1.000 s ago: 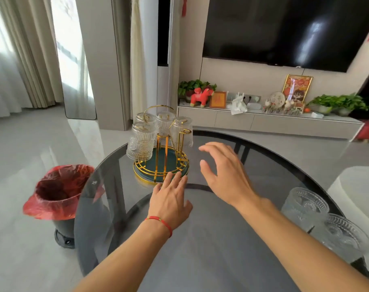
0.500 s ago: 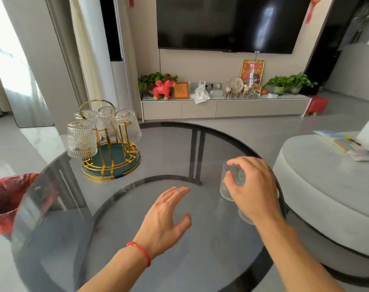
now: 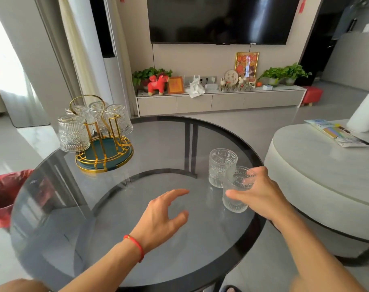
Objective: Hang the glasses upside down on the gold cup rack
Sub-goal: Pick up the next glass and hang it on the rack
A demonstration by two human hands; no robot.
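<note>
The gold cup rack (image 3: 104, 148) with a teal tray base stands at the far left of the round smoked-glass table (image 3: 137, 239). Several clear embossed glasses (image 3: 73, 133) hang upside down on its pegs. My right hand (image 3: 261, 193) is shut on an upright embossed glass (image 3: 235, 199) near the table's right edge, tilted slightly. A second upright glass (image 3: 222, 166) stands just behind it, touching or nearly so. My left hand (image 3: 160, 218), with a red cord at the wrist, hovers open over the table's middle, holding nothing.
A low white round table (image 3: 318, 169) sits close on the right with booklets and a white object on it. A bin with a red bag (image 3: 2, 197) stands left of the glass table. A TV cabinet with plants and ornaments lines the far wall.
My view swung right from the rack to the two loose glasses. My right hand travelled from near the rack to the right edge and closed on the nearer glass. My left hand drew back toward the table's middle.
</note>
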